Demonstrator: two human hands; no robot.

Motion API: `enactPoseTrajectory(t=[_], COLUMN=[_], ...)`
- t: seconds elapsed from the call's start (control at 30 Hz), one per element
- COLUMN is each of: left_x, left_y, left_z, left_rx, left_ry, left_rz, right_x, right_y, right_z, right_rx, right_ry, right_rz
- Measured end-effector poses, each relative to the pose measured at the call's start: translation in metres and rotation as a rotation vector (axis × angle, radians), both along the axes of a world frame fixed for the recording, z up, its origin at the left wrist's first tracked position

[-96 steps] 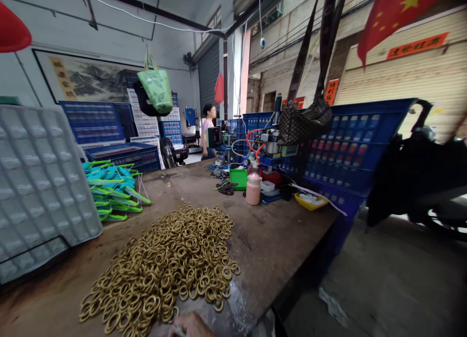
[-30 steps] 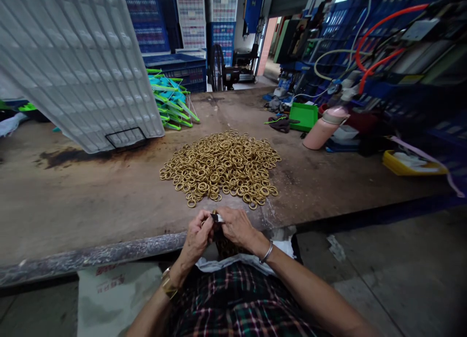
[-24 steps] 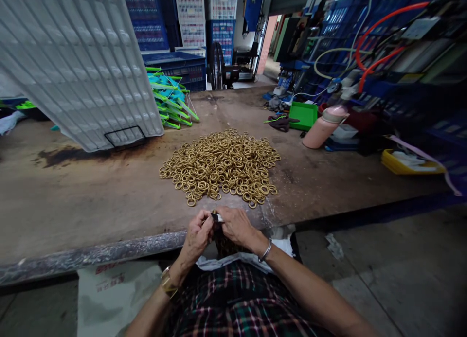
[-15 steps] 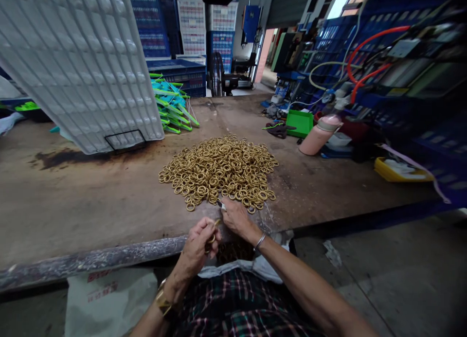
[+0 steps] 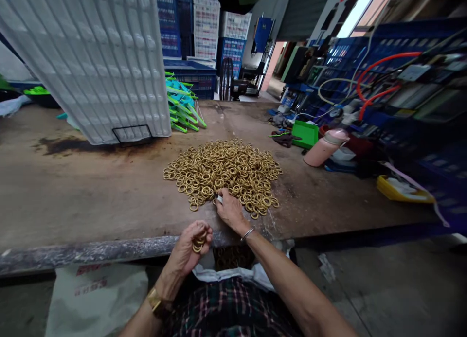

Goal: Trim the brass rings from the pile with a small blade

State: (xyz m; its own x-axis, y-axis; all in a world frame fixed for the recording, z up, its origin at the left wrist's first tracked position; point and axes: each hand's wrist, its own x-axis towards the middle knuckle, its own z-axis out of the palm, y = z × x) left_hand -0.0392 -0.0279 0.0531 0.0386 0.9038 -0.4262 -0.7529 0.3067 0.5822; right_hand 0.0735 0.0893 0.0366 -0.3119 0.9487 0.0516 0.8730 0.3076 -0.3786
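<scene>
A broad heap of brass-coloured rings (image 5: 226,164) lies on the brown tabletop. My left hand (image 5: 192,247) is in front of the table's near edge, fingers curled around several brass-coloured rings (image 5: 198,243). At the near side of the heap, my right hand (image 5: 230,211) reaches in with bent fingers. It pinches a small dark-tipped tool (image 5: 219,199) with a white part, whose exact kind I cannot make out. The tip is against or just above the nearest rings. Below the table edge, between my forearms, an opened white bag (image 5: 242,273) contains dark ring shapes.
A tall white ribbed panel (image 5: 105,69) leans in a black wire stand (image 5: 133,134) at left. Green-and-teal pieces (image 5: 182,108) lie behind it. On the right are a green tray (image 5: 305,134), a pink bottle (image 5: 326,147) and a yellow tray (image 5: 403,191).
My left hand has moved left and turned, showing the rings in it. The right hand has shifted slightly left and farther into the heap's near edge. The view has swung a little.
</scene>
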Motion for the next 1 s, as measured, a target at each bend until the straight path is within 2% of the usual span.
enactPoseTrajectory(t=[0.1, 0.3, 0.4, 0.57, 0.67, 0.87, 0.93, 1.0], left_x=[0.001, 0.002, 0.004, 0.015, 0.023, 0.041, 0.046, 0.047], left_y=[0.001, 0.001, 0.004, 0.013, 0.020, 0.019, 0.015, 0.011], left_z=[-0.004, -0.011, -0.011, -0.007, -0.006, -0.007, -0.005, -0.003], left_rx=[-0.020, -0.023, -0.018, 0.025, 0.058, 0.178, 0.194, 0.200], left_ry=[-0.021, -0.057, -0.027, 0.223, 0.374, 0.552, 0.602, 0.648], left_rz=[0.041, 0.041, 0.025, 0.033, 0.086, 0.091, 0.104, 0.135], right_x=[0.002, 0.006, 0.010, 0.022, 0.030, 0.033, 0.032, 0.032], right_y=[0.000, 0.002, 0.007, 0.008, -0.003, -0.048, -0.060, -0.068], right_z=[-0.001, -0.008, -0.012, -0.011, -0.004, 0.014, 0.017, 0.019], right_rx=[0.022, 0.043, 0.037, -0.056, -0.154, -0.564, -0.596, -0.538], right_ry=[0.016, 0.088, 0.238, 0.671, 0.882, 1.213, 1.237, 1.187], right_rz=[0.023, 0.044, 0.029, 0.004, -0.021, -0.014, 0.009, 0.034])
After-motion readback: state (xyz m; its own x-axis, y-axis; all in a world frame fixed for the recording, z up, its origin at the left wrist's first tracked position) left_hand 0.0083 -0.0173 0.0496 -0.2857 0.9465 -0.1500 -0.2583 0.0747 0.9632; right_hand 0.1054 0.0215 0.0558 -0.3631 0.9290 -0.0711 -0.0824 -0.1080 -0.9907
